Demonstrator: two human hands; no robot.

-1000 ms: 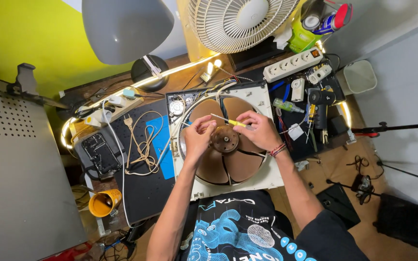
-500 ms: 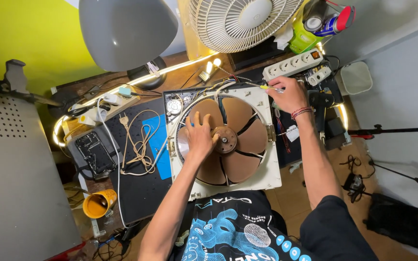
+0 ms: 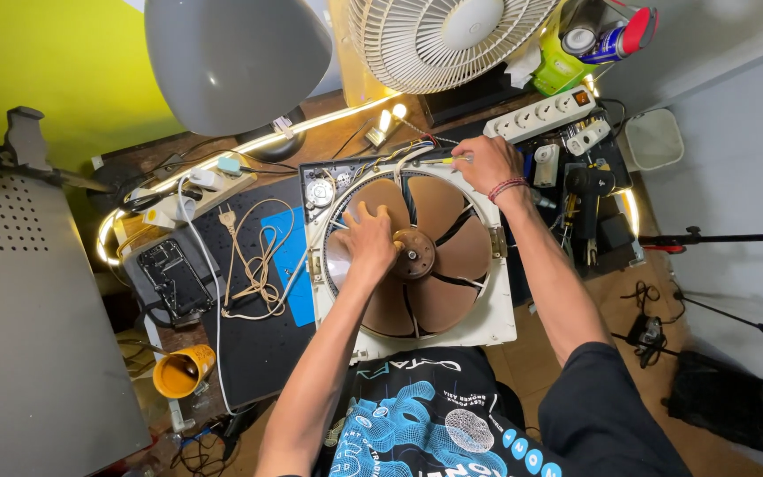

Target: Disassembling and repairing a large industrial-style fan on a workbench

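Right hand (image 3: pixel 486 162) now at top edge, white square fan (image 3: pixel 417 256), brown blades

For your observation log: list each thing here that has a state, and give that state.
Box fan: lying flat, brown blades exposed.
Left hand: pressed on a blade.
Right hand: at the frame's top edge, gripping a thin tool.
Light strip: lit.
Yellow cup: on its side.

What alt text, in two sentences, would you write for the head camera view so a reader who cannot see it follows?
Seen from above, a person's left hand rests flat on the brown blades of a square white box fan lying on a workbench, while the right hand holds a screwdriver at the fan's top edge. A coiled cord lies to the left.
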